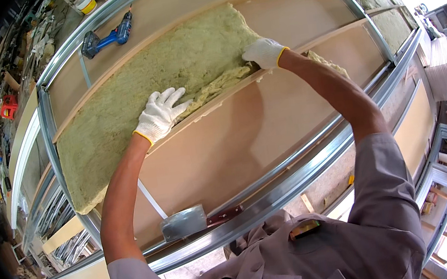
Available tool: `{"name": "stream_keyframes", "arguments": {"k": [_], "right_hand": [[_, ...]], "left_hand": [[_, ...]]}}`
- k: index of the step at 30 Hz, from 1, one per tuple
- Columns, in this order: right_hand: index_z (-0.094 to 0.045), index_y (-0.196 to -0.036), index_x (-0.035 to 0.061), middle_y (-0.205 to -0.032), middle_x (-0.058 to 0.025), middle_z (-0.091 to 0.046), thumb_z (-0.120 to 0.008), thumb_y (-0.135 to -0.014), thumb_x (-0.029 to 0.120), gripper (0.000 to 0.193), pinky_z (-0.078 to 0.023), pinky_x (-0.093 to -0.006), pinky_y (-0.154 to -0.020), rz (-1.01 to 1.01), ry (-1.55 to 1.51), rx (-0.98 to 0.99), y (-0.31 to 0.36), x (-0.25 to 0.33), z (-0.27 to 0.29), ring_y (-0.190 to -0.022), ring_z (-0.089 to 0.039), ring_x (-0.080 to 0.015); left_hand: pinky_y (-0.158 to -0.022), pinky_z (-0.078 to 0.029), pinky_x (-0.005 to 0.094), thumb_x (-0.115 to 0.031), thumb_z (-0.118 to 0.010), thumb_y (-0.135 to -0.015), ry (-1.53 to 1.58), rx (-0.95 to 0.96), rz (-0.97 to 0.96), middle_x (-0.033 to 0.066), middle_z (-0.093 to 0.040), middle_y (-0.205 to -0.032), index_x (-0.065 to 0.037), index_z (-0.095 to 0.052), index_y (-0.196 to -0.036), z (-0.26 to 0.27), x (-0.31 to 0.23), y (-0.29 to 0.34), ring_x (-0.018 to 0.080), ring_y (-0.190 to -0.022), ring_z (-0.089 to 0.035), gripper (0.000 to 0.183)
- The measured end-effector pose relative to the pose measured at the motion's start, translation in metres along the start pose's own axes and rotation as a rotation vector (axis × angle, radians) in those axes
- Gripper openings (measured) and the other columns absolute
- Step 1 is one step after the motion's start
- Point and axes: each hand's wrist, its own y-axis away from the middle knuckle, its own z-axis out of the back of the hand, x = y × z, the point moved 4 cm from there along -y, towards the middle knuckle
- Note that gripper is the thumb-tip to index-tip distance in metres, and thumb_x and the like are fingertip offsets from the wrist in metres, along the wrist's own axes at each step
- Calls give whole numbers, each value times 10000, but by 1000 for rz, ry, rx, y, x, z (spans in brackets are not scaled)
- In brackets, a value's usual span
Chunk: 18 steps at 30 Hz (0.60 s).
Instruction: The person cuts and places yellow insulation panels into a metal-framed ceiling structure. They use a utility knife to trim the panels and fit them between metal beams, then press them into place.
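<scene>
A yellow-green mineral wool batt (169, 57) lies in the panel frame between two wooden strips, its left end overlapping the metal frame edge. My left hand (160, 114), in a white knit glove, presses on the batt's near edge with fingers spread. Along that edge the wool is ragged and bunched against the near wooden strip (224, 99). My right hand (264, 53), gloved too, is closed on the batt's near right corner, its fingertips partly hidden. Wool scraps (328, 63) lie beside my right forearm.
A blue cordless drill (110, 37) lies beyond the batt. A cleaver (184, 223) with a brown handle rests by the near metal rail (274, 189). More wool (391, 27) fills a bay at the far right. A white bucket (85, 2) and red object (8, 107) stand left.
</scene>
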Motion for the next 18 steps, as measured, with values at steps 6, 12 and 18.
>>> {"name": "stream_keyframes", "arguments": {"k": [6,12,18], "right_hand": [[-746,-1009,80,-917,-121,-746,-713,-814,146,208,-572,-426,-722,-132,-42,388,-14,0,27,-826,-716,-321],[-715,-902,33,-709,-81,-679,-819,-805,282,287,-524,-357,-554,-97,-771,244,-22,46,44,-600,-660,-185],[-761,-884,3,-886,-228,-742,-729,-778,194,221,-569,-461,-685,-100,-336,331,-64,63,15,-777,-733,-366]], "left_hand": [[-1144,-372,484,-286,-665,-947,67,97,15,52,-392,-1642,-260,-535,-1511,13,1,-6,290,-1470,-421,579],[-1038,-463,432,-397,-674,-950,951,201,471,125,-638,-1365,-115,-696,-1262,58,3,-41,317,-1257,-593,421],[-907,-525,436,-350,-683,-930,1020,53,437,153,-716,-1053,-97,-715,-1111,1,-6,-75,363,-1017,-677,313]]}}
